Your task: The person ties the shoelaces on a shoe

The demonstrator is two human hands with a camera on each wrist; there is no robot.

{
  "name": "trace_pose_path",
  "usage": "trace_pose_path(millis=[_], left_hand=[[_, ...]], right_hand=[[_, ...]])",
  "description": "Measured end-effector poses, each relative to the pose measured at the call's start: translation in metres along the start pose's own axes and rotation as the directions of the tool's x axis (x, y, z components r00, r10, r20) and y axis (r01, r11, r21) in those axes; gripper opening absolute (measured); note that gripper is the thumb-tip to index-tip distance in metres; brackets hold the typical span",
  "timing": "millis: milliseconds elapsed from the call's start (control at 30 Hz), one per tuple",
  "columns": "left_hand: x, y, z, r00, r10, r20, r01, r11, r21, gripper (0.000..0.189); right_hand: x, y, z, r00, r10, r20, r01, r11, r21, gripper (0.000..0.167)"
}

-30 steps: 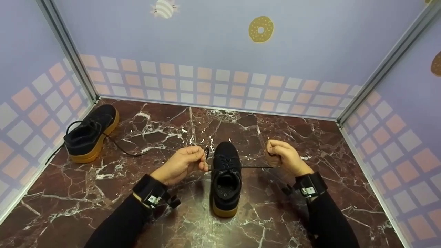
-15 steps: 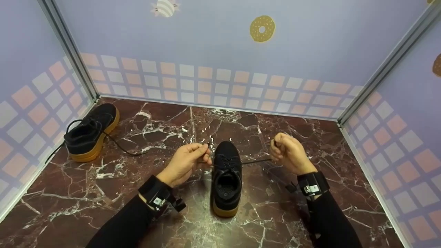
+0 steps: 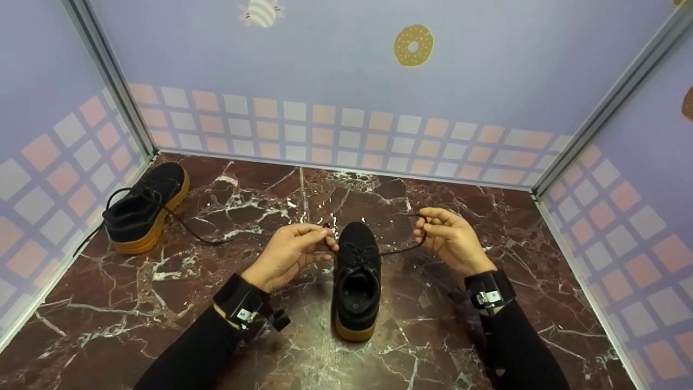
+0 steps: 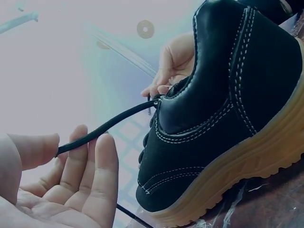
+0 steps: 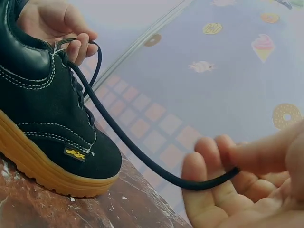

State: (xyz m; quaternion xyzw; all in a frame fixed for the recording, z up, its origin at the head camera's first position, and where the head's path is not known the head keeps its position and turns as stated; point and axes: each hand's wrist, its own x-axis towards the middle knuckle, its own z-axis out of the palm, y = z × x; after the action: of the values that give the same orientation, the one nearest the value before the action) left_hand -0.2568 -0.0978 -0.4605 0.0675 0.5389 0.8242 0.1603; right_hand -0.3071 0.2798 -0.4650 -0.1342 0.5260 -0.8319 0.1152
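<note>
A black lace-up shoe with a tan rubber sole stands upright between my hands, its toe pointing away. My left hand is at the shoe's left side and pinches one end of its black shoelace between thumb and fingers. To the right, my right hand pinches the other shoelace end, which sags in a curve from the eyelets to the fingers. In the right wrist view, the left lace bends in a loop beyond the left fingers. The lacing over the tongue is crossed.
A second black shoe with a tan sole stands at the far left, its long laces trailing on the floor. Brown marbled floor lies around both shoes. Lilac panels with metal corner posts enclose the back and sides.
The right lace has gone from taut and straight to slack. My right hand has risen a little and its fingers have loosened. My left hand has moved slightly closer to the shoe.
</note>
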Motion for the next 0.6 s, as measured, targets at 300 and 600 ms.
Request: trace_pose_path(millis=[300,600], left_hand=[[0.0015,0.0006,-0.0005,0.998,0.031,-0.058,-0.033,0.999,-0.035,0.014],[0.0040,0.0023,0.0000,0.994,0.062,-0.085,-0.059,0.997,0.041,0.019]], right_hand=[[-0.0004,-0.0023,0.0056,0.999,0.025,-0.047,-0.028,0.997,-0.070,0.053],[-0.0026,-0.0057,0.0051,0.987,-0.078,-0.139,0.067,0.994,-0.083,0.021]])
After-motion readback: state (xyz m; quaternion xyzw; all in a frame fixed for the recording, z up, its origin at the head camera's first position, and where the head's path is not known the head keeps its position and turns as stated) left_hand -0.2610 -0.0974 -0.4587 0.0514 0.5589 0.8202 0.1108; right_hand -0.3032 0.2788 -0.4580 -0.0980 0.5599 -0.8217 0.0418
